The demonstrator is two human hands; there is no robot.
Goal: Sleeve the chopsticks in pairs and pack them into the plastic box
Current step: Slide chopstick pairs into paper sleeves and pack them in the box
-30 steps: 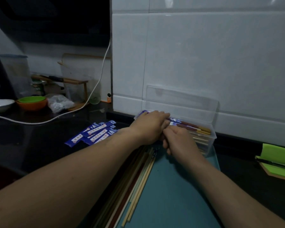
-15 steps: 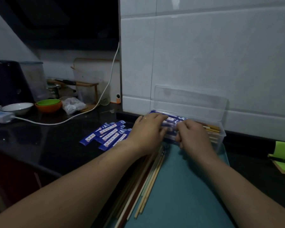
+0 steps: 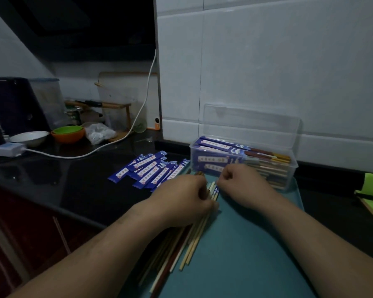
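left hand (image 3: 181,198) curls round a few loose chopsticks (image 3: 194,239) on the teal mat (image 3: 246,254), probably picking a pair, right hand (image 3: 241,186) curled at their tips (can't tell what it pinches), plastic box (image 3: 292,168) just behind.

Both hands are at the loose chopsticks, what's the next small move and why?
Probably lift one pair from the loose chopsticks with the left hand and slide it into the blue sleeve beside the right hand: many sticks lie bare there.
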